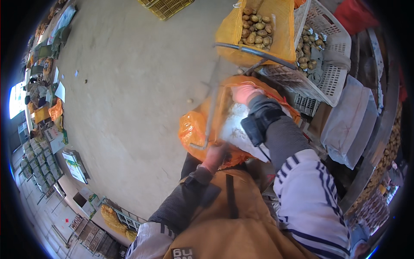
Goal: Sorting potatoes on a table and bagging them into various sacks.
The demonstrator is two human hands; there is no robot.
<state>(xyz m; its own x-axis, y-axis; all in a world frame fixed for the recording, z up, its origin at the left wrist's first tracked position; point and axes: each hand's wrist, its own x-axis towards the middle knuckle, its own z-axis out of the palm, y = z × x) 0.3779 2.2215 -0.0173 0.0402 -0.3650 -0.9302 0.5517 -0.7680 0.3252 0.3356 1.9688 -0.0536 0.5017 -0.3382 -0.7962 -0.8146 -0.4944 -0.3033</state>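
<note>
In front of my body an orange mesh bag (190, 126) hangs around a metal bag frame (212, 106), which is partly blurred. My right hand (245, 94), in a pink glove, is at the bag's far side near its rim; its fingers are partly hidden. My left hand (215, 157) is at the near rim beside the frame's bent end, its fingers blurred. Inside the bag shows a bright white sheet or liner (237, 124). Beyond it, a yellow mesh bag (228, 35) holds potatoes (257, 29) and hangs from a metal bar (255, 51).
A white plastic crate (338, 81) with potatoes (305, 51) and a grey cloth stands at the right, near a pale folded sack (346, 119). A yellow crate (166, 9) is at the top. Loose potatoes (190, 101) lie on the floor. Flattened cartons (75, 166) lie left.
</note>
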